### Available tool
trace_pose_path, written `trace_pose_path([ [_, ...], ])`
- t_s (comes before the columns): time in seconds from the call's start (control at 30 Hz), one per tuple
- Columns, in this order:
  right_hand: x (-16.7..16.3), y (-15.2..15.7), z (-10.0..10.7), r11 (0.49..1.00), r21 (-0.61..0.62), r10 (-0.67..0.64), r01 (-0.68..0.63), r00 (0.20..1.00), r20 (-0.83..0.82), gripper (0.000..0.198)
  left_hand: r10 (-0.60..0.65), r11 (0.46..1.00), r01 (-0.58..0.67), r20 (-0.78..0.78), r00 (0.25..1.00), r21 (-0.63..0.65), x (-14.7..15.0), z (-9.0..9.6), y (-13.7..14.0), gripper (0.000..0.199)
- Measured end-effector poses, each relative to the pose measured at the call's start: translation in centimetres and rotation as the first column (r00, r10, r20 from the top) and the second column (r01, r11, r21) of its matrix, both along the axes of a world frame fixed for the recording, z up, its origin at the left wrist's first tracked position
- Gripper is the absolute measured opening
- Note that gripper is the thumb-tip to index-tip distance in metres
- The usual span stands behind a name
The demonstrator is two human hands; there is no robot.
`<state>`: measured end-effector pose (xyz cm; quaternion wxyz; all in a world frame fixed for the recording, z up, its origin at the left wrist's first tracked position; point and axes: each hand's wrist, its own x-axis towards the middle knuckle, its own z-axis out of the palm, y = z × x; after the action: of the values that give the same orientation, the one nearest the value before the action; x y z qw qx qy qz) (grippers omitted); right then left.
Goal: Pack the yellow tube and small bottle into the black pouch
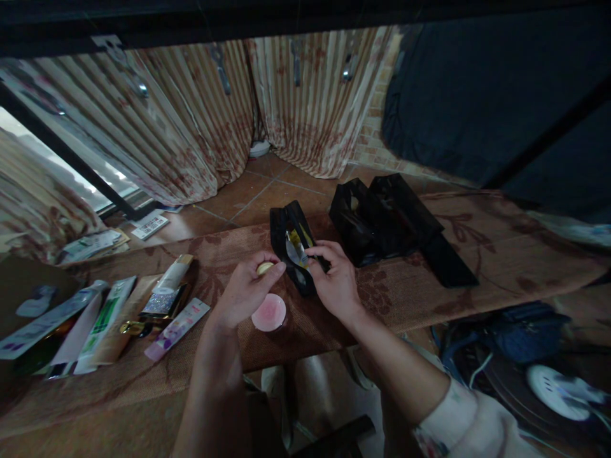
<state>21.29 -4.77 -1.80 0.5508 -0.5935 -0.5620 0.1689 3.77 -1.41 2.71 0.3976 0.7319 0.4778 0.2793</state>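
Observation:
My left hand (248,286) is closed round a small pale-yellow round item (264,268), its kind not clear. Just in front stands a small black pouch (279,222) with its top spread, and yellow and whitish packages (296,245) show inside. On the pouch's near right edge, my right hand (337,280) has its thumb and fingers pinched at the rim. A round jar with a pink top (268,312) sits below my left hand, near the front edge of the table.
Several tubes, such as a green-and-white one (105,321) and a purple-and-white one (176,329), lie at left with a glittery compact (162,302). Black fabric cases (367,219) stand right of the pouch. A brown patterned cloth (477,254) covers the table.

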Motion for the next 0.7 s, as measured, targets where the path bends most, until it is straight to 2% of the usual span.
trace_pose_path([
  [0.7, -0.02, -0.01, -0.17, 1.0, 0.02, 0.005, -0.005, 1.0, 0.006, 0.022, -0.01, 1.0, 0.01, -0.01, 1.0, 0.015, -0.21, -0.39, 0.21, 0.026],
])
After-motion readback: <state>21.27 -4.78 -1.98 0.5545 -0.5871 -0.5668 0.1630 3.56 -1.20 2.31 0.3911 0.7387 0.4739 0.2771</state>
